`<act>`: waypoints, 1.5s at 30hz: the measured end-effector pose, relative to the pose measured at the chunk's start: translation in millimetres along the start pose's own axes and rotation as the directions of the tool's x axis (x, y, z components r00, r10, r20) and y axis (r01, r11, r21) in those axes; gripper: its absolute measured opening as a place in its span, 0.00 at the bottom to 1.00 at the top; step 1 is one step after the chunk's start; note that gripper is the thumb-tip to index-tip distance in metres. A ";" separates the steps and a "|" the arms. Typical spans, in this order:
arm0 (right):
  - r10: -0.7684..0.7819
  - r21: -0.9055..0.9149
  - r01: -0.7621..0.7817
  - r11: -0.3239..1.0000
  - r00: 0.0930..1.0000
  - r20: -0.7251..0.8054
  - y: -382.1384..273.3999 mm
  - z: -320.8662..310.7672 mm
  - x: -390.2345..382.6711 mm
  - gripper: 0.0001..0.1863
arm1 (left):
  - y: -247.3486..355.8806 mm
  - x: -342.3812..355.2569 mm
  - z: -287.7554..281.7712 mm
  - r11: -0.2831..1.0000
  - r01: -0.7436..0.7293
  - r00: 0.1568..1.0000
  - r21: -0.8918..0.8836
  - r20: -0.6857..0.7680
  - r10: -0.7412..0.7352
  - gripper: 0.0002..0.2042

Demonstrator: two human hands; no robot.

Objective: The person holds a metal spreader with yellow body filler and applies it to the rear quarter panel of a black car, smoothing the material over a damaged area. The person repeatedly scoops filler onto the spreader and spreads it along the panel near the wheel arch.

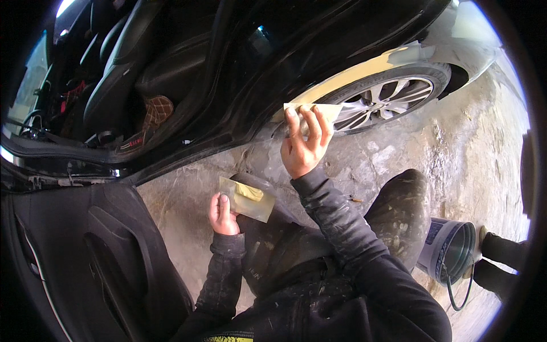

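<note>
My left hand grips a thin, pale, rectangular putty board by its left edge, above my knee. On the board lies a smear of yellow body filler. With fingers bent over its top, my right hand pinches a flat, pale putty spreader. The spreader is at the front lower end of the car's wheel arch, which is coated in yellowish filler. Whether its edge touches the arch I cannot tell.
A spoked wheel sits below the arch. The open car door stands at my left, beside the car seat. A bucket with a handle is at the right, near another person's legs. The concrete floor is stained.
</note>
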State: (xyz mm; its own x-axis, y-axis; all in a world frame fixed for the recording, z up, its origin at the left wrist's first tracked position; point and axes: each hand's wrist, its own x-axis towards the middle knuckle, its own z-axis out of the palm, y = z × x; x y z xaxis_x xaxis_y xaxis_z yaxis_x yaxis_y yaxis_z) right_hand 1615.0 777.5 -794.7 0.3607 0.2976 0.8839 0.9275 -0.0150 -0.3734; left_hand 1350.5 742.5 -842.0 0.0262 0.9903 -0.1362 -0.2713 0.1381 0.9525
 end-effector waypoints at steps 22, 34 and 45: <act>0.279 0.295 -0.446 0.845 0.839 0.468 4.5 -57.3 -44.3 0.19 | 1.3 -3.0 3.0 0.997 0.019 1.000 -0.080 -0.022 -0.021 0.17; 0.070 0.029 -0.440 -0.897 -0.077 0.995 -11.0 -49.1 -30.6 0.14 | -4.0 3.1 7.2 0.998 0.038 0.999 -0.048 -0.016 -0.039 0.16; 0.051 0.078 -0.232 -0.970 0.121 0.991 -11.0 -55.4 34.1 0.13 | -10.5 4.9 8.6 0.997 0.028 1.000 0.077 0.007 -0.028 0.13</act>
State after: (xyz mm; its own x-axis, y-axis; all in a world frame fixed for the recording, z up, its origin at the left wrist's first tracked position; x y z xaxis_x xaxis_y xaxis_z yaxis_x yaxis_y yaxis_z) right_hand 1622.5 734.9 -744.9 -0.0065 0.9816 -0.1911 -0.9906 0.0198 0.1351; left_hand 1361.7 746.0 -850.4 0.0406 0.9861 -0.1611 -0.1952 0.1659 0.9666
